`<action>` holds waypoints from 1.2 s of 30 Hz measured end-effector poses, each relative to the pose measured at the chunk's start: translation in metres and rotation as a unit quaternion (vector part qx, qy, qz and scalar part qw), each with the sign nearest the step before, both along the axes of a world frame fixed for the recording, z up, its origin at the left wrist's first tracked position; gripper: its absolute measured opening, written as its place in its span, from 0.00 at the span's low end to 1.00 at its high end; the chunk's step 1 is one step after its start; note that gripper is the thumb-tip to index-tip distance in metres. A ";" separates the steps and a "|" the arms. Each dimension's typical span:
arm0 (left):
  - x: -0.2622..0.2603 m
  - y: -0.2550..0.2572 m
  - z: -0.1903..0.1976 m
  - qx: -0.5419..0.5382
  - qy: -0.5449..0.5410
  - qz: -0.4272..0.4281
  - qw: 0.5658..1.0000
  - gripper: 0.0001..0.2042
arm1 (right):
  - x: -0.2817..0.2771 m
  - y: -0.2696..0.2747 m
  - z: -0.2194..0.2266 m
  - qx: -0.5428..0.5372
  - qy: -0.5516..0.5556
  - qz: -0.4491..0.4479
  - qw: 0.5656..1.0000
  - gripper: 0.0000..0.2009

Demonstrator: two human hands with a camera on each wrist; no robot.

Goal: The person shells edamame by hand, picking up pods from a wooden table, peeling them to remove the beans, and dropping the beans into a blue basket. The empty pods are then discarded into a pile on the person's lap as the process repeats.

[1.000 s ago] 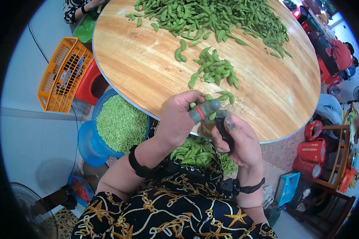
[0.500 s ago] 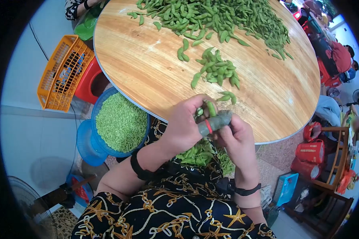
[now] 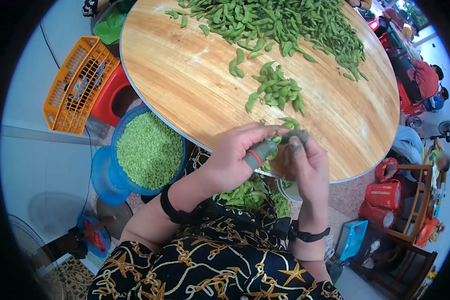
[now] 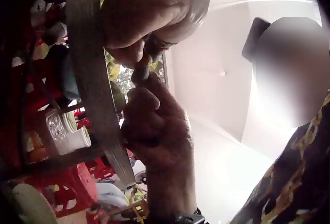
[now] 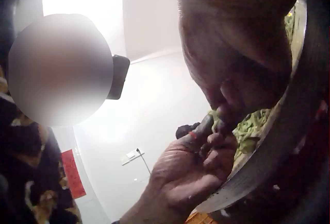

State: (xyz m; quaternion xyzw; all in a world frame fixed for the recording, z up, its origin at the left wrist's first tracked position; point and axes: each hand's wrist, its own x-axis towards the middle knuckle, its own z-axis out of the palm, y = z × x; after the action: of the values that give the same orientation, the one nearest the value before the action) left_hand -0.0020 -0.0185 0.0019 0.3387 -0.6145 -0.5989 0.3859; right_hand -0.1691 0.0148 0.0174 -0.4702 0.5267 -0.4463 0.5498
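**Green Pod Between Two Hands at a Round Table**

Just over the near edge of a round wooden table, a person's left hand pinches the pod between its fingers and a thumb wearing a grey-green cover bound with a red band. The right hand meets it from the other side, thumb and fingers bent close together at the pod; whether they grip it cannot be told, as the fingertips overlap. A dark cover sheathes one of that hand's fingers.

Near the fingertips, more green shows on the tabletop, and beyond it sits a small pile of pods. A far larger heap spreads across the table's far side. Below the hands, in front of the patterned shirt, lie further pods. To the left, a blue basket holds pale green beans, near a red stool and an orange crate.
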 end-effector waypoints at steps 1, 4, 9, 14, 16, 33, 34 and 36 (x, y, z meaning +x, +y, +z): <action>-0.002 -0.001 -0.004 -0.162 -0.069 0.005 0.984 0.16 | 0.000 -0.003 0.003 -0.010 0.007 -0.040 0.999 0.09; -0.002 0.005 0.001 -0.093 -0.022 0.010 0.995 0.20 | 0.003 -0.005 0.011 0.031 -0.039 -0.008 0.999 0.09; 0.003 0.000 0.002 -0.166 -0.070 0.029 0.983 0.22 | 0.005 -0.004 0.004 0.048 -0.091 0.007 0.995 0.10; 0.011 -0.003 -0.004 -0.307 -0.068 -0.019 0.949 0.13 | 0.002 -0.002 -0.006 0.144 -0.354 0.029 0.924 0.07; 0.009 -0.007 -0.006 -0.289 -0.036 0.005 0.957 0.11 | 0.006 -0.004 -0.006 0.141 -0.388 0.026 0.910 0.06; 0.048 -0.005 -0.016 0.187 0.296 0.103 0.931 0.17 | 0.027 -0.049 0.023 -0.190 0.438 0.058 0.877 0.10; 0.049 -0.006 -0.015 0.187 0.296 0.101 0.931 0.17 | 0.035 -0.057 0.019 -0.191 0.438 0.057 0.877 0.10; 0.051 -0.007 -0.010 0.190 0.306 0.064 0.931 0.12 | 0.045 -0.070 0.009 -0.207 0.613 0.046 0.761 0.11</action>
State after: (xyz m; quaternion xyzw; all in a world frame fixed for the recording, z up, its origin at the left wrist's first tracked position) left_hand 0.0490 -0.0254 -0.0079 0.2448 -0.3190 -0.7529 0.5210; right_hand -0.1246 -0.0557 0.0262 -0.7694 0.6239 -0.1356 0.0190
